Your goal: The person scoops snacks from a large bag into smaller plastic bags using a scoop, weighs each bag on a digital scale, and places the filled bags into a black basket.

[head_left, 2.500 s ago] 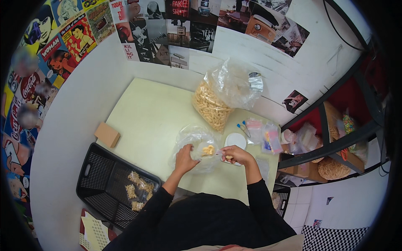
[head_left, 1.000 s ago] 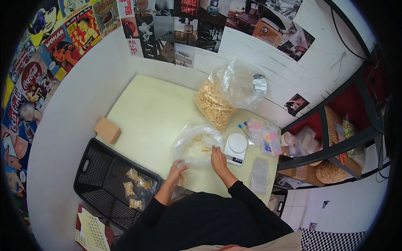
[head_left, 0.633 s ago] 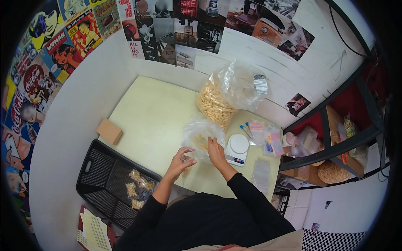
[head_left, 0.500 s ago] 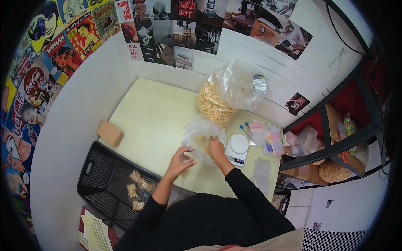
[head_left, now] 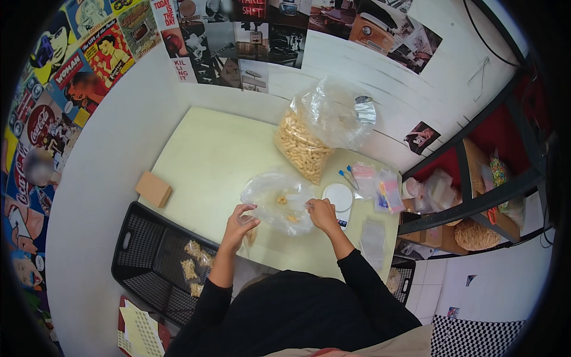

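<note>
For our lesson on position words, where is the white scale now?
In the head view, the white scale sits right of centre on the table, partly behind the right hand.

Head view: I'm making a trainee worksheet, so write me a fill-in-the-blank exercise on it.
The hand nearest the scale is the person's ____ one.
The smaller bag beside that hand shows ____ snack pieces than the large bag behind it.
The mesh crate stands to the person's ____.
Missing words: right; fewer; left.

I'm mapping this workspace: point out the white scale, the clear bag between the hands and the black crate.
White scale [head_left: 338, 197], head view: its round plate.
Clear bag [head_left: 256, 187], head view: its left wall.
Black crate [head_left: 138, 243], head view: its left wall.
</note>
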Motion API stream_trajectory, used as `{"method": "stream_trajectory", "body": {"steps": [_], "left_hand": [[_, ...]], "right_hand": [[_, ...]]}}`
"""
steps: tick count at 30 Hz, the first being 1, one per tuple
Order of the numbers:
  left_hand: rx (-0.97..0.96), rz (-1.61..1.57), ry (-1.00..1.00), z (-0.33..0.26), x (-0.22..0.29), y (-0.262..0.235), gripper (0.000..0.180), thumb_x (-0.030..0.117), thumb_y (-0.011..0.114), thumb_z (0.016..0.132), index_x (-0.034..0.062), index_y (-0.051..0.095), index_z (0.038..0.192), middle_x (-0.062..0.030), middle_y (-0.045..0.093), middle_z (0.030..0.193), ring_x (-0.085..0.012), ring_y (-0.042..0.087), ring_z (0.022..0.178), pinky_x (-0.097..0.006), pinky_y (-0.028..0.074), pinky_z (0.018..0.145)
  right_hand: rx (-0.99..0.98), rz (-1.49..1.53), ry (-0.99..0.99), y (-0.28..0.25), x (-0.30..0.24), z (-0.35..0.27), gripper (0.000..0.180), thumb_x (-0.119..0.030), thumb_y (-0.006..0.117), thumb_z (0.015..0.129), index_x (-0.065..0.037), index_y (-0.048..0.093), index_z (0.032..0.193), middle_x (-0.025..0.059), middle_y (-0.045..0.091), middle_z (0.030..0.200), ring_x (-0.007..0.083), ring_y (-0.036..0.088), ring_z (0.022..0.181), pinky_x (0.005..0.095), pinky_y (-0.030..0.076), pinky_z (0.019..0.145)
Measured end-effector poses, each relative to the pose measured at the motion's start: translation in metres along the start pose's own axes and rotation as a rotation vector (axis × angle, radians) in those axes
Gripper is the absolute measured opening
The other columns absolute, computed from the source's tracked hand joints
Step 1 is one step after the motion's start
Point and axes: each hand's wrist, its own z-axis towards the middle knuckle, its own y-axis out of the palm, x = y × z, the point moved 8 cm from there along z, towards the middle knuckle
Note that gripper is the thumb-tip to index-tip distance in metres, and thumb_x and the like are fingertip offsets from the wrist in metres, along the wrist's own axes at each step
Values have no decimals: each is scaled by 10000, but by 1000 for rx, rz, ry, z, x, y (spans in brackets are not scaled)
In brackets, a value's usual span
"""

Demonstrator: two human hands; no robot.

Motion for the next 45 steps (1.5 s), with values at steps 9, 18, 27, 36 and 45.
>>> {"method": "stream_trajectory", "body": {"steps": [9,18,27,36,45], "left_hand": [[81,-140,-81,-5,-35,-17,448,76,710,737,-2,527,1137,-96,493,1262,-215,534,1042,-327,420,904],[91,-66,6,-7,0,-29,478,69,716,730,-7,513,1156,-109,511,1243,-196,565,998,-333,430,896],[-37,172,102,-22,-18,-8,469,65,744,740,18,552,1166,-83,515,1183,-180,541,1020,-302,456,853],[-157,246,189,-27,-16,31,469,17,742,725,18,564,1159,-95,497,1181,-194,530,1068,-298,506,810],[-173,294,219,-21,-2,42,437,-3,734,718,16,577,1126,-86,512,1129,-184,556,993,-278,520,789]], "right_hand": [[-103,710,261,79,54,-15,266,-222,607,889,-20,660,1054,78,687,812,148,643,773,280,481,725],[2,537,66,-32,13,34,276,-167,552,882,9,651,1070,127,686,814,211,656,769,310,489,736],[116,336,68,-35,12,-10,237,-91,528,872,-35,679,1046,104,672,848,256,619,806,340,471,735],[247,-148,-170,2,-28,-22,150,-56,528,806,-6,651,877,161,594,865,313,537,900,388,468,781],[298,-171,-294,36,-30,13,441,26,497,803,34,538,1242,170,531,972,303,492,973,367,442,870]]}}
